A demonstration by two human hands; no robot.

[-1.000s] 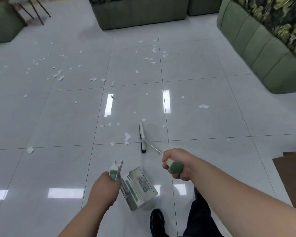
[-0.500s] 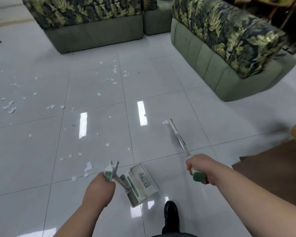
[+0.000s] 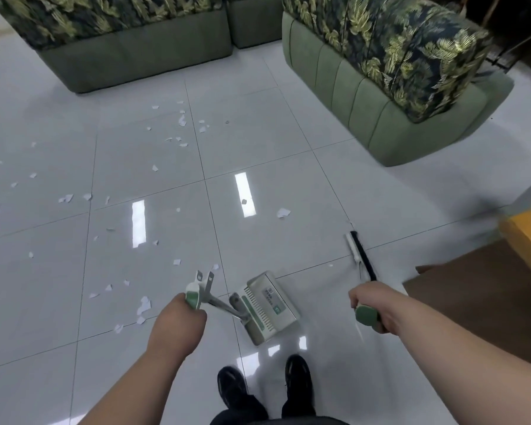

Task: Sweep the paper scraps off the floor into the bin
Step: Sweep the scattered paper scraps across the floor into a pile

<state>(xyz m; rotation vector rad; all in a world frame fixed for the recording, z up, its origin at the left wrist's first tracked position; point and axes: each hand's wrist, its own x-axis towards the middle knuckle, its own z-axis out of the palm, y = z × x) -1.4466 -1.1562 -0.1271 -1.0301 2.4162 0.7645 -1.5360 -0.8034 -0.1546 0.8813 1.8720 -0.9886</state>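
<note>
My left hand grips the green-tipped handle of a white and green dustpan, which rests on the floor just ahead of my feet. My right hand holds the green handle end of a broom; its white head with black bristles touches the floor to the right of the dustpan. White paper scraps lie scattered over the tiles to the left and ahead. One larger scrap lies between the dustpan and the sofa. No bin shows.
A green sofa with leaf-print cushions stands at right, another across the back. A brown mat and an orange-brown furniture edge are at far right. My black shoes stand below the dustpan.
The view has swung right, bringing the sofas in. The broom head has moved from the scraps left of centre to the right side, past the larger scrap. The dustpan stays near my feet.
</note>
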